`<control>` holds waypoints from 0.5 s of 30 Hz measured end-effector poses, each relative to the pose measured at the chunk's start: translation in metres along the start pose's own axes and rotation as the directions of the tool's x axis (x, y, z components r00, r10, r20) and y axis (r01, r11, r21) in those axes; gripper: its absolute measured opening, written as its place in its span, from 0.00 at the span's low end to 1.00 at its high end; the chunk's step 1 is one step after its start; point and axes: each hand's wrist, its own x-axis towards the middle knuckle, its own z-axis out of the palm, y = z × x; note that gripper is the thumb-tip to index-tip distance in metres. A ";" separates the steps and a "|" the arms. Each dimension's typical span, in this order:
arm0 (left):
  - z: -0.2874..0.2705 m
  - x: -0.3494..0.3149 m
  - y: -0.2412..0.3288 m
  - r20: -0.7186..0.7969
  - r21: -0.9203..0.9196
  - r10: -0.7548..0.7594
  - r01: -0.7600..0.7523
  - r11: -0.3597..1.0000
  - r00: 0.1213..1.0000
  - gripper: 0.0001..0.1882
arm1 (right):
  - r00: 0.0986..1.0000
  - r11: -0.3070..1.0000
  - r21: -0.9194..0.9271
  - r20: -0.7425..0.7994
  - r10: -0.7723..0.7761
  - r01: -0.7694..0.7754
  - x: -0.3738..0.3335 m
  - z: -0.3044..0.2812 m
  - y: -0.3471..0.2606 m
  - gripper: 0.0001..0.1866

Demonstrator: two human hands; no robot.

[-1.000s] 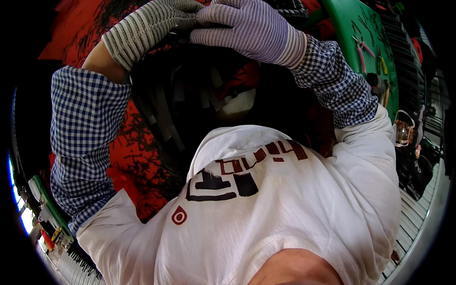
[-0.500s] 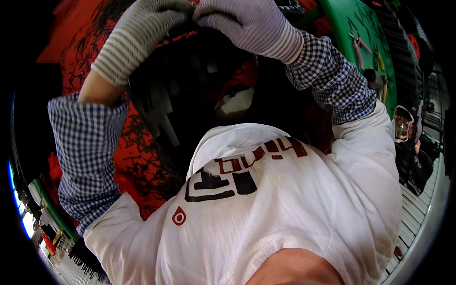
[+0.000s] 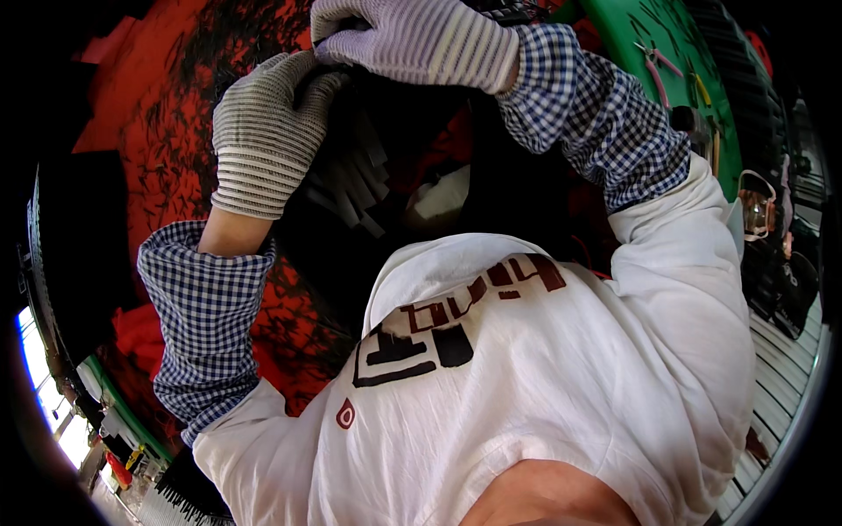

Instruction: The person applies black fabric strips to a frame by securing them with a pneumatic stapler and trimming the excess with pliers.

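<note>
Both hands wear striped knit gloves and meet at the top of the view over a dark area. My left hand (image 3: 270,136) is closed, its thumb and fingertips drawn together beside the right one. My right hand (image 3: 408,39) bends its fingers just above the left fingertips, also closed. Whatever they pinch, if anything, is too dark and too covered to make out. Below them, several pale grey strips (image 3: 351,180) lie in the dark area over my lap. A whitish piece (image 3: 440,200) shows near my shirt.
Red cloth (image 3: 145,105) strewn with small black scraps spreads around me. At the right, a green surface (image 3: 627,22) bears pink-handled pliers (image 3: 654,77) and a yellow-handled tool (image 3: 702,89). Black bristles (image 3: 180,500) and a red-handled tool (image 3: 118,471) stand at lower left.
My left hand has come down toward my body. The right hand has shifted left, now above the left fingertips. The pale strips show more sharply.
</note>
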 end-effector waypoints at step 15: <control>-0.005 0.004 0.007 -0.023 -0.057 -0.046 0.045 0.997 0.999 0.13 | 0.456 -0.031 -0.475 -0.859 0.230 -0.879 -0.371 -0.211 0.065 0.25</control>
